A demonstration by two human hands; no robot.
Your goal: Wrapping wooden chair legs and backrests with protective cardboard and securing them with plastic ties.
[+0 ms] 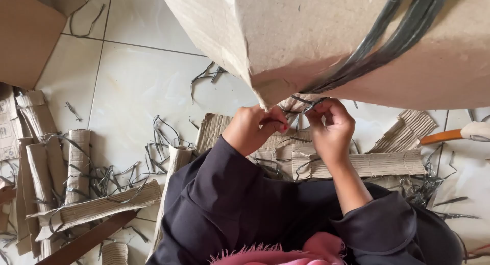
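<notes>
Dark sleeves (229, 203) hide the forearms. The left hand (252, 128) pinches the corner of a big cardboard sheet (316, 35); the right hand (331, 126) is closed on thin grey straps (306, 102), partly hidden under the sheet. Beyond, rolled cardboard pieces (76, 168) lie on the white tiled floor (138, 81).

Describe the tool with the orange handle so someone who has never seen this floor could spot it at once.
Start at the big cardboard box filling the top of the view and go down past its right end to the pale tiled floor. There, right of the right hand, lies the orange-handled tool, beside a ridged corrugated strip. It is the only bright orange thing among brown card and grey straps.
</notes>
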